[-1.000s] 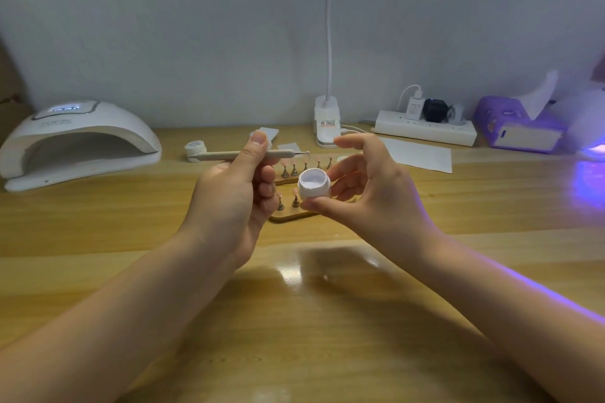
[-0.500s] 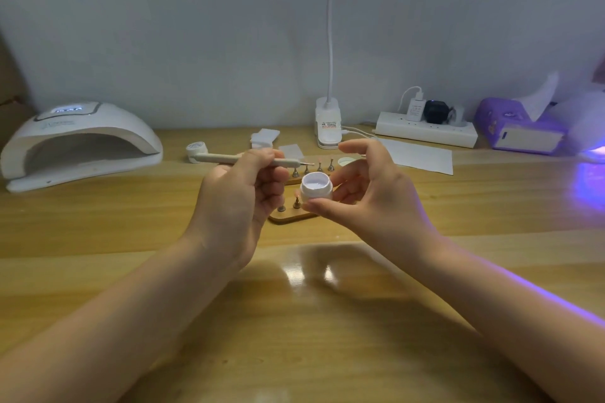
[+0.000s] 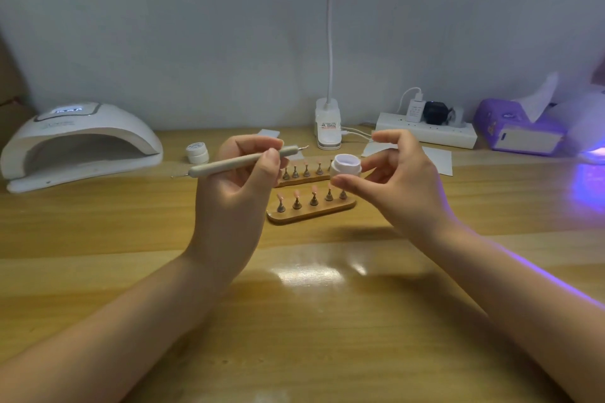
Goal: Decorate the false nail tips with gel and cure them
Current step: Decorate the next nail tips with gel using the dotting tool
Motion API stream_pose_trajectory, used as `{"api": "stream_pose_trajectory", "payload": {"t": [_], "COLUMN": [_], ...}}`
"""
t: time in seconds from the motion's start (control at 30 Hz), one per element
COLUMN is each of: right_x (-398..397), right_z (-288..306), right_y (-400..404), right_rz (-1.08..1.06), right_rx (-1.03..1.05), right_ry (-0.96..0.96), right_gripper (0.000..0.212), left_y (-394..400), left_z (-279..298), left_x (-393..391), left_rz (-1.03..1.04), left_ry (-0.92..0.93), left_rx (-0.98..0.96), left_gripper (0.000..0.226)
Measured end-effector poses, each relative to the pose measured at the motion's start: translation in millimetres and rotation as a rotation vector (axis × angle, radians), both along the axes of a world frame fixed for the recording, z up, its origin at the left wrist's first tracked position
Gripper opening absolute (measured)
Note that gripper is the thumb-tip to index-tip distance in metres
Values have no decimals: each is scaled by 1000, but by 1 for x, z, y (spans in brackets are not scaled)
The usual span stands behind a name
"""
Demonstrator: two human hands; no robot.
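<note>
Pen is pinched in the left hand, long axis nearly level, metal tip aimed right at the open gel pot, which is held just beside it between right hand thumb and fingers, above the nail tips.

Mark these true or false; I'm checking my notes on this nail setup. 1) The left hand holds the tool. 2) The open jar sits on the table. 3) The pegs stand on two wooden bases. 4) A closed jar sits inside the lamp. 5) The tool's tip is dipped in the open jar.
1) True: the left hand grips the tool.
2) False: the right hand holds the open jar above the pegs.
3) True: two bases, one behind the other.
4) False: the closed jar sits on the table beside the lamp.
5) False: the tip is clear of the jar.
</note>
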State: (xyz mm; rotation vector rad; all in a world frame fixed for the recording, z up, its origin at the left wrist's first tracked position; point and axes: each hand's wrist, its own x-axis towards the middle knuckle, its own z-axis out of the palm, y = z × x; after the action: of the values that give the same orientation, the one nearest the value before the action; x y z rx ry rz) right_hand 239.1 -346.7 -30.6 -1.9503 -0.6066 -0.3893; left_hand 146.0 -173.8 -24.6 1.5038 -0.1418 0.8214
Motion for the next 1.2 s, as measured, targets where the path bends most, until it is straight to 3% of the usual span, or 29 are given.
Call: {"api": "stream_pose_trajectory", "payload": {"t": [0.17,0.6,0.7,0.8,0.87,0.93,1.2], "right_x": [24,40,31,17,9,5,11], "right_z": [-15,-33,-28,-21,-20,-24,-33], "right_y": [-18,-27,-21,-14,-7,-1,0], "right_rz": [-154,-249,-357,-324,-195,-119,-190], "right_rx": [-83,-271,-382,-336,-354,-437,-570], "right_ry": [56,262,72,-220,-217,-169,-78], "right_gripper": [81,79,69,35,18,18,19], "left_y": [1,11,10,11,11,11,5], "left_z": [-9,-32,-33,-34,-34,-35,-33], "left_x": [2,16,17,18,18,18,13], "left_rz": [49,125,84,44,21,4,-28], "left_ry": [34,238,270,283,287,289,294], "left_rx": [54,-52,-123,-151,-153,-159,-89], "left_gripper": [11,9,10,11,11,12,10]}}
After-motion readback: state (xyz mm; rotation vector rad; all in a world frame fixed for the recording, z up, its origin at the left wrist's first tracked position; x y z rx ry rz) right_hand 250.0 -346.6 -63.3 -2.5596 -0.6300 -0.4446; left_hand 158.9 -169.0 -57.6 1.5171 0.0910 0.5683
